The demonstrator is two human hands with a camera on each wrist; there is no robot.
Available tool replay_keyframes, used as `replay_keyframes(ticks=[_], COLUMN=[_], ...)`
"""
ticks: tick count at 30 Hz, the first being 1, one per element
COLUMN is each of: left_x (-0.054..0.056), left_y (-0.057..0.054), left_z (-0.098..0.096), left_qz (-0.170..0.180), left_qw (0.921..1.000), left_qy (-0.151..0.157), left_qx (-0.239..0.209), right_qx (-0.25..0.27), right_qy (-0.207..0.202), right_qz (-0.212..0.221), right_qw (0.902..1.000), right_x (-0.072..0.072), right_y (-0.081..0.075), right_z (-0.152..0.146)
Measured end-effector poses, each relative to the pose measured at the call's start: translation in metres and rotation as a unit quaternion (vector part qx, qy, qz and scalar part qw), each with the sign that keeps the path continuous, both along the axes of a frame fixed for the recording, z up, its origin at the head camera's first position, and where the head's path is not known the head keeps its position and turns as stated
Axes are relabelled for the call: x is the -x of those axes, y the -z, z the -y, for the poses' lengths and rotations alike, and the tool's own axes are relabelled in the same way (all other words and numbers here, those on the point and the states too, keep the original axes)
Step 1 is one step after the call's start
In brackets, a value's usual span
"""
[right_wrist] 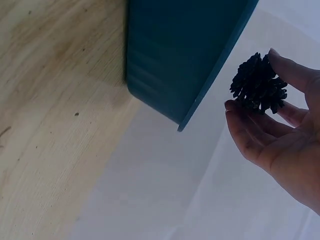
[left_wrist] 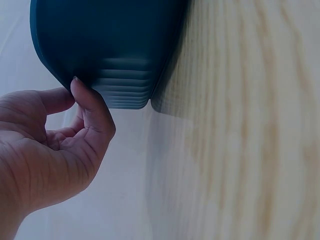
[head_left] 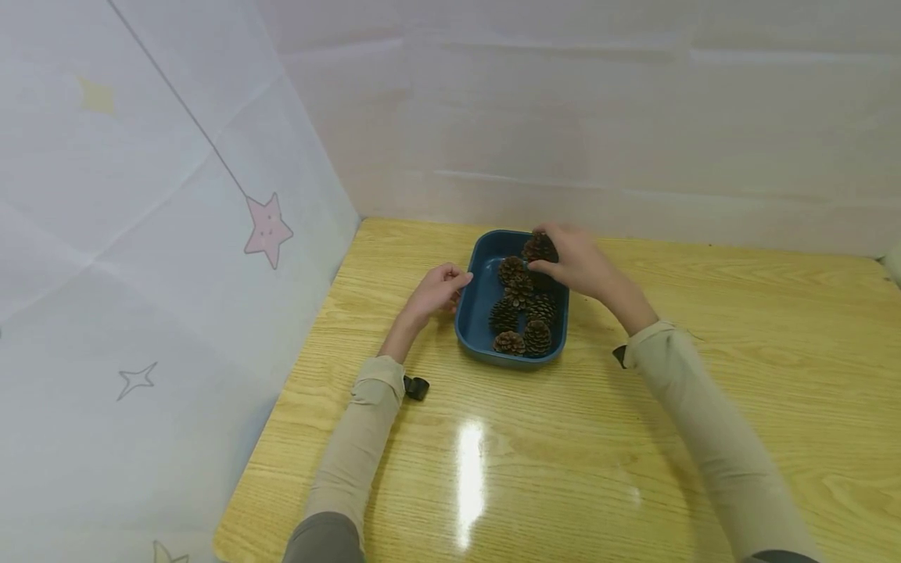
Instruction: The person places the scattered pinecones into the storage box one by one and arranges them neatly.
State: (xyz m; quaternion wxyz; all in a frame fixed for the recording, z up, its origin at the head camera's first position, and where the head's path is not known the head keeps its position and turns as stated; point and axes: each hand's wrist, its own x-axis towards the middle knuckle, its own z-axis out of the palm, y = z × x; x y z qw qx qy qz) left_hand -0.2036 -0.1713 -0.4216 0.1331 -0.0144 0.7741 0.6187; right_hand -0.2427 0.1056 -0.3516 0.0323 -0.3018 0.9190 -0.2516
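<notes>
A dark blue rectangular bin (head_left: 480, 301) stands on the wooden table, with several brown pine cones (head_left: 503, 316) lying along its right half. My left hand (head_left: 439, 289) is at the bin's left side. In the left wrist view, the thumb and a finger (left_wrist: 92, 107) of that hand pinch the bin's rim (left_wrist: 55, 75). Over the bin's far right corner, my right hand (head_left: 576, 262) holds a pine cone (right_wrist: 259, 84) between thumb and fingers. The right wrist view shows this cone above the level of the rim, beside the bin's outer wall.
Behind the table (head_left: 739, 375) hangs a pale cloth backdrop (head_left: 598, 109), close to the bin's far end. Another sheet with printed stars (head_left: 267, 231) runs along the left table edge. Small dark specks (right_wrist: 76, 114) lie on the tabletop to the right of the bin.
</notes>
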Motion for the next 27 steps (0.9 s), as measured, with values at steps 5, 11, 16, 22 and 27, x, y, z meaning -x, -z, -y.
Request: replay_keyframes(ticks=[5, 11, 16, 22, 27], left_x=[0.0, -0.001, 0.0, 0.0, 0.0], left_y=[-0.001, 0.0, 0.0, -0.001, -0.001], left_z=[0.0, 0.0, -0.001, -0.001, -0.002], left_qz=[0.0, -0.002, -0.005, -0.005, -0.005], left_qw=[1.0, 1.0, 1.0, 1.0, 1.0], left_qy=[0.0, 0.001, 0.002, 0.001, 0.001], left_qx=[0.003, 0.001, -0.001, 0.004, 0.005], right_qx=[0.002, -0.002, -0.008, -0.017, -0.027], right_qy=[-0.014, -0.028, -0.043, -0.065, -0.071], right_qz=[0.009, 0.008, 0.011, 0.014, 0.021], right_qw=[0.9999, 0.9996, 0.999, 0.9976, 0.9969], right_x=[-0.002, -0.003, -0.006, -0.009, -0.011], right_y=[0.002, 0.005, 0.007, 0.013, 0.015], right_z=[0.009, 0.019, 0.025, 0.034, 0.041])
